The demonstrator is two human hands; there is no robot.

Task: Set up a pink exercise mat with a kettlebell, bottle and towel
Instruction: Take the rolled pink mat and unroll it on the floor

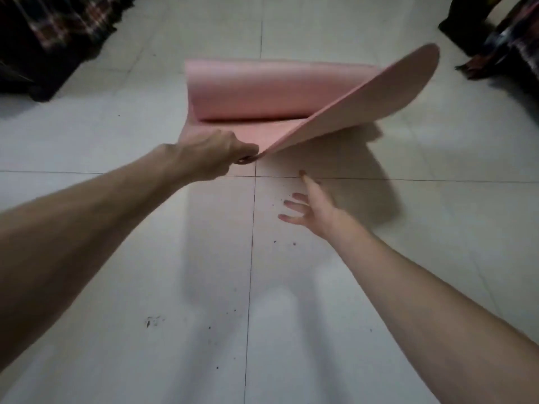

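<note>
Head view: plain pink mat (262,91), unmarked, half-rolled on tiled floor (291,316); left hand (210,156) grip pinches its lifted corner, right hand (315,208) spread empty.

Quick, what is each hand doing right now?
Left hand: closed, gripping the near corner of the pink mat.
Right hand: open, fingers spread, holding nothing.

Dark cloth (52,27), upper left: cut by frame edge, blurred.
Dark object (501,33), upper right: cropped, unidentifiable.
Left-hand fingertips (248,156): tucked under mat corner (264,151).
</note>
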